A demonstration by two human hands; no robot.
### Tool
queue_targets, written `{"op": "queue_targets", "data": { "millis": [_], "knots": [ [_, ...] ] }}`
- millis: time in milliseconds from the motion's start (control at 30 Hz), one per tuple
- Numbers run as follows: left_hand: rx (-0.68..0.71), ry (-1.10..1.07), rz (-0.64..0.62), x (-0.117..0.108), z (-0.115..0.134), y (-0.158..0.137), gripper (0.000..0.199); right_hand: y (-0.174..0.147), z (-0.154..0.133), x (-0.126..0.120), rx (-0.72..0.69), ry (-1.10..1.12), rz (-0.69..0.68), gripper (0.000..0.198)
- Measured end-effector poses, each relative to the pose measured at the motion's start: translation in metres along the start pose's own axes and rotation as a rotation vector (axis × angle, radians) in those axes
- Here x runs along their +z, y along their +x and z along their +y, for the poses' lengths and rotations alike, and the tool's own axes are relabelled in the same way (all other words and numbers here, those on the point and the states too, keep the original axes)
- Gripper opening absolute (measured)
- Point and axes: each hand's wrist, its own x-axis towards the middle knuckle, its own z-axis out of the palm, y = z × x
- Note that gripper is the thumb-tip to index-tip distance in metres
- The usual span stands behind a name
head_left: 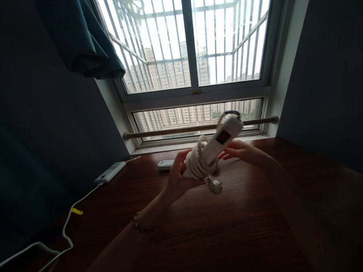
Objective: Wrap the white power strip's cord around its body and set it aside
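Note:
A white power strip, its own cord wound round the lower half, is held tilted above the wooden table. My left hand grips its lower end, fingers around the coiled cord. The plug dangles below the coil. A dark switch with a red part shows near the strip's upper end, where a loop of cord sticks out. My right hand is at the strip's right side, its fingers stretched toward it and partly behind it; whether they touch it I cannot tell.
Behind my left hand a white device lies on the table. At the left sits a white power bank with a white cable bearing a yellow tag. A rail crosses in front of the window; a curtain hangs upper left.

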Motion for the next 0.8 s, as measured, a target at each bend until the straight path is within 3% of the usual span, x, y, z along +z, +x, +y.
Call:
{"op": "queue_targets", "data": {
  "millis": [100, 167, 300, 400, 467, 567, 667, 800],
  "knots": [
    [-0.095, -0.266, 0.124, 0.002, 0.007, 0.002, 0.054, 0.009, 0.01, 0.015, -0.114, -0.052, -0.213, 0.034],
    [-0.168, -0.399, 0.163, 0.003, 0.011, 0.004, 0.048, 0.013, 0.016, 0.03, -0.258, -0.21, -0.214, 0.046],
    [-0.386, -0.663, 0.289, 0.0, 0.017, 0.009, 0.046, 0.014, 0.031, 0.065, -0.564, -0.786, 0.102, 0.085],
    [-0.443, -0.747, 0.304, -0.005, 0.015, 0.013, 0.043, 0.011, 0.041, 0.087, -0.798, -0.895, 0.262, 0.08],
    [-0.449, -0.749, 0.262, -0.008, 0.009, 0.015, 0.043, 0.008, 0.041, 0.097, -0.833, -0.747, 0.335, 0.055],
    [-0.515, -0.752, 0.242, -0.011, 0.0, 0.017, 0.047, 0.006, 0.03, 0.103, -0.597, -0.264, 0.529, 0.021],
    [-0.611, -0.759, 0.22, -0.01, -0.004, 0.017, 0.05, 0.008, 0.015, 0.101, -0.324, 0.226, 0.758, 0.02],
    [-0.633, -0.634, 0.19, -0.001, -0.005, 0.012, 0.045, 0.012, 0.003, 0.092, -0.118, 0.735, 0.865, 0.014]
  ]
}}
